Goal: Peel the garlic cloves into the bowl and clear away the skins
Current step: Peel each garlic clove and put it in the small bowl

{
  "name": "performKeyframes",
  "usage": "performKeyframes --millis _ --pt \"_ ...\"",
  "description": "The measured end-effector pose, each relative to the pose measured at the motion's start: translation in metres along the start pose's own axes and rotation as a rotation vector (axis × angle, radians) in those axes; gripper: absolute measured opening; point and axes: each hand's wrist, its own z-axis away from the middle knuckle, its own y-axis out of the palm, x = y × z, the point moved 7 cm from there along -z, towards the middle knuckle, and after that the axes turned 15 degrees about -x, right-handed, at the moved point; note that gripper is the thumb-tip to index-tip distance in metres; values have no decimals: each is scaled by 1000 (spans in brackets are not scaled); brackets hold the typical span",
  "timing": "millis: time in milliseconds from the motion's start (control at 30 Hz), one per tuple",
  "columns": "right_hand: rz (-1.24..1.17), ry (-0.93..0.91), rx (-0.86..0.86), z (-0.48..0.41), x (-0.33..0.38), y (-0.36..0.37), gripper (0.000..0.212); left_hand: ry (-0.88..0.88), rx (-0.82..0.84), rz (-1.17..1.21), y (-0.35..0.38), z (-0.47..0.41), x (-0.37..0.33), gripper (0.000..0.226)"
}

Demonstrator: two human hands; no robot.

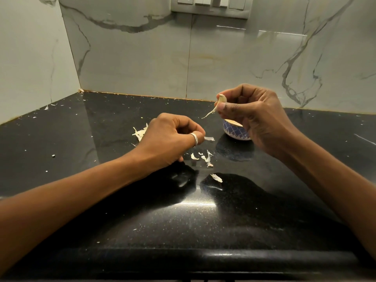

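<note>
Head | right fingers (226, 108) pinch garlic clove (222, 99) | left fingers (198, 131) pinch skin strip (209, 138)

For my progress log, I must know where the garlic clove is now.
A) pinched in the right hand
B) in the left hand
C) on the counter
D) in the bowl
A: the right hand pinches the garlic clove in the air, a skin strip hanging from it.

Clove (222, 99) aloft, skins (207, 158) scattered beside bowl (237, 132)
</note>
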Motion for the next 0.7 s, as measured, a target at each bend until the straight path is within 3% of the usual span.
performKeyframes --millis 533,700 --pt "69 13 63 3 -6 5 20 208 49 -80 7 4 -10 16" --pt "111 -10 75 3 -4 5 16 175 -88 -57 -4 -3 -7 18"
